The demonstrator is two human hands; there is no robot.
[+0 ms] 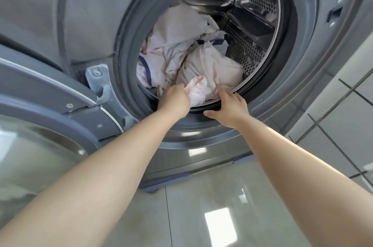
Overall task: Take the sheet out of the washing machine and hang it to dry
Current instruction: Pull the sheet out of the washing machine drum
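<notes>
A pale pink-white sheet (pixel 210 64) with dark blue trim lies crumpled in the steel drum (pixel 254 4) of the grey washing machine (pixel 90 4). My left hand (pixel 175 99) is at the drum's lower lip, its fingers closed on a bunched fold of the sheet. Just to the right, my right hand (pixel 230 108) rests on the grey rubber door seal (pixel 203 112). Its fingers are spread, the index fingertip touches the sheet, and it holds nothing.
The round glass door (pixel 40 145) hangs open at the lower left on its hinge (pixel 99 83). Glossy grey floor tiles (pixel 201 216) lie below. A pale tiled wall (pixel 343 115) stands close on the right.
</notes>
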